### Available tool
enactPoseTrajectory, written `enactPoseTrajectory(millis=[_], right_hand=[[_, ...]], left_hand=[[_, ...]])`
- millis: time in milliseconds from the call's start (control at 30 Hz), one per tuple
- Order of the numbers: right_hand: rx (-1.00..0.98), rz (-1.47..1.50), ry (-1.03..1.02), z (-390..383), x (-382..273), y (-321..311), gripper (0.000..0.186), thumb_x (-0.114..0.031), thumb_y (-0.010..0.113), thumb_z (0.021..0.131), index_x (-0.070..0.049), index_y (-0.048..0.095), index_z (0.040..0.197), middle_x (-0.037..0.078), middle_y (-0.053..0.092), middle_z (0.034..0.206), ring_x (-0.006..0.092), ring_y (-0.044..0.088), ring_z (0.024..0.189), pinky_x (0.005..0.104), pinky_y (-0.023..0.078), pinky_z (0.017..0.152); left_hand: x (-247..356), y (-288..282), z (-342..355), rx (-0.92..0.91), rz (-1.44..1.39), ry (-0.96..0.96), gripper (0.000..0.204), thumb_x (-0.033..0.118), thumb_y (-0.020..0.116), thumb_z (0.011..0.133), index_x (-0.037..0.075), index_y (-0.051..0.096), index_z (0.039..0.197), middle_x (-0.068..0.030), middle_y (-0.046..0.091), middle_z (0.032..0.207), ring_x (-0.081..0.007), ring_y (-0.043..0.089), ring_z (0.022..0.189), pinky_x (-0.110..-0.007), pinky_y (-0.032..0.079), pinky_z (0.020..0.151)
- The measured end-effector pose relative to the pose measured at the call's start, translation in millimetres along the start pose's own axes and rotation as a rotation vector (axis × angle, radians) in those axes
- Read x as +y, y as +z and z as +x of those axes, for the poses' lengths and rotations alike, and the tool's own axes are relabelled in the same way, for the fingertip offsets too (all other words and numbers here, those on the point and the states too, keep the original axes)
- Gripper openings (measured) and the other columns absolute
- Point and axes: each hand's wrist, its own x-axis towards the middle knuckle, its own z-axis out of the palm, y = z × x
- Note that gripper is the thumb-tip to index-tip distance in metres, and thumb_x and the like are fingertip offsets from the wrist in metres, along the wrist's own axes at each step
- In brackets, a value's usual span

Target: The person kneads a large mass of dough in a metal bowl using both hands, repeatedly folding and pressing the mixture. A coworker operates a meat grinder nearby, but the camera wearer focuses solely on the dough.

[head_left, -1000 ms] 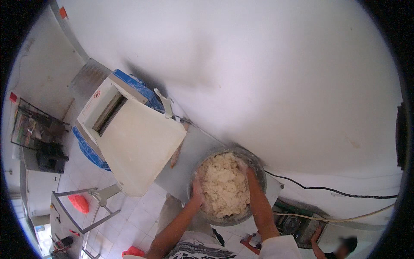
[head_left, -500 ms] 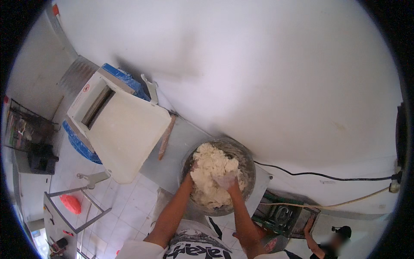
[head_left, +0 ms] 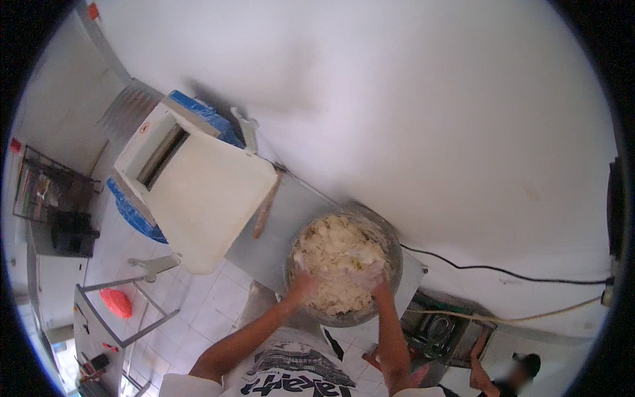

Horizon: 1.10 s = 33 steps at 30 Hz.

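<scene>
A large round metal bowl (head_left: 394, 255) holds a shaggy, pale mass of dough (head_left: 338, 239). Into the near left part of this dough presses my left hand (head_left: 304, 284), coated with flour. My right hand (head_left: 376, 274), whitened too, is against the dough on the right side, near the bowl's wall. Both hands are blurred and partly sunk in the dough, so how their fingers are bent does not show. Beneath the bowl is a grey metal tabletop (head_left: 254, 248).
Left of the bowl stands a white dough-sheeting machine (head_left: 211, 192). A wooden rolling pin (head_left: 266, 210) lies beside it. A black cable (head_left: 483, 267) runs along the white wall. Lower right, another person's arm (head_left: 477, 367) reaches toward a dark metal frame (head_left: 436, 331). A red bag (head_left: 116, 302) lies lower left.
My left hand has come from the bowl's left side toward its near part; my right hand has shifted to the right. The heaped dough now lies flatter. The whole view has shifted slightly.
</scene>
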Motion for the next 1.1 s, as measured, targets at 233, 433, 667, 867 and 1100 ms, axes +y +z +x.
enactPoseTrajectory(millis=[233,433,667,867,1100], right_hand=[[-0.165,0.148,0.05,124.5,-67.2,-7.4,0.052,-0.037,0.071,0.084,0.0,0.062,0.118,0.02,0.067,0.115,0.035,0.063,0.104,0.042,0.048,0.097],[-0.248,0.153,0.044,145.3,-80.4,28.9,0.057,-0.039,0.069,0.086,0.003,0.059,0.124,0.024,0.064,0.117,0.0365,0.06,0.111,0.0416,0.044,0.102],[0.088,0.016,0.07,2.0,12.2,85.2,0.061,-0.039,0.068,0.087,0.004,0.057,0.13,0.028,0.062,0.12,0.0379,0.057,0.118,0.0412,0.039,0.109],[-0.06,-0.19,-0.362,-68.4,4.6,71.0,0.043,-0.024,0.069,0.087,0.0,0.063,0.122,0.02,0.063,0.121,0.0332,0.059,0.114,0.0436,0.043,0.104],[0.419,0.677,0.226,-84.5,-36.8,21.0,0.044,-0.028,0.066,0.093,-0.005,0.058,0.13,0.012,0.062,0.126,0.0294,0.061,0.112,0.0479,0.048,0.096]], left_hand=[[-51.3,18.8,66.0,-0.002,-1.304,-0.268,0.076,0.06,0.051,0.092,0.007,0.042,0.146,-0.0123,0.047,0.143,-0.0293,0.049,0.128,-0.048,0.042,0.105],[-58.3,33.1,93.9,-0.061,-1.346,-0.213,0.061,0.056,0.039,0.098,0.008,0.058,0.131,-0.0115,0.062,0.127,-0.0308,0.06,0.113,-0.044,0.045,0.104],[-18.3,48.1,106.1,-0.074,-0.869,-0.35,0.074,0.057,0.051,0.092,0.002,0.049,0.141,-0.0143,0.055,0.136,-0.0294,0.055,0.12,-0.039,0.045,0.1],[-37.5,9.4,162.4,-0.234,0.11,-0.092,0.097,0.07,0.057,0.083,-0.006,0.043,0.143,-0.0247,0.04,0.149,-0.0363,0.043,0.134,-0.046,0.039,0.107],[36.1,38.2,65.6,-0.211,1.007,0.192,0.106,0.067,0.067,0.078,-0.005,0.034,0.148,-0.0198,0.015,0.162,-0.0382,0.023,0.147,-0.048,0.03,0.117]])
